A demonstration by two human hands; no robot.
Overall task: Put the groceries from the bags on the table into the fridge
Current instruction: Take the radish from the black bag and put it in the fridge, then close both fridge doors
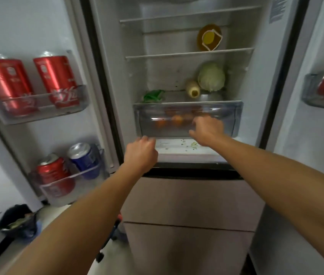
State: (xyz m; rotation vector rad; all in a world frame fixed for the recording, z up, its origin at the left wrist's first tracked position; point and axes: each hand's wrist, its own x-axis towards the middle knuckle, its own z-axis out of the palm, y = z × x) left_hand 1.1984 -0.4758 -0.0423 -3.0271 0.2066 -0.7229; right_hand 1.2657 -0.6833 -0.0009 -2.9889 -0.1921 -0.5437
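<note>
The fridge stands open in front of me. Its clear crisper drawer [229,120] sits pushed in, with several oranges [177,120] showing dimly through the front. My right hand [207,130] lies against the drawer's front, fingers pointing left and thumb spread. My left hand [141,153] hovers lower left of the drawer with its fingers curled into a fist; nothing shows in it. On the shelf above the drawer are a pale green cabbage [211,77], a whitish cut vegetable [193,88] and a green bagged item [153,95]. A yellow packet [209,37] leans one shelf higher.
The left door's bins hold red cans [56,80] above and a red and a blue can [83,157] below. The right door's bin [312,94] holds something red. Green crumbs lie on the ledge under the drawer. A dark bin bag [18,221] sits on the floor at left.
</note>
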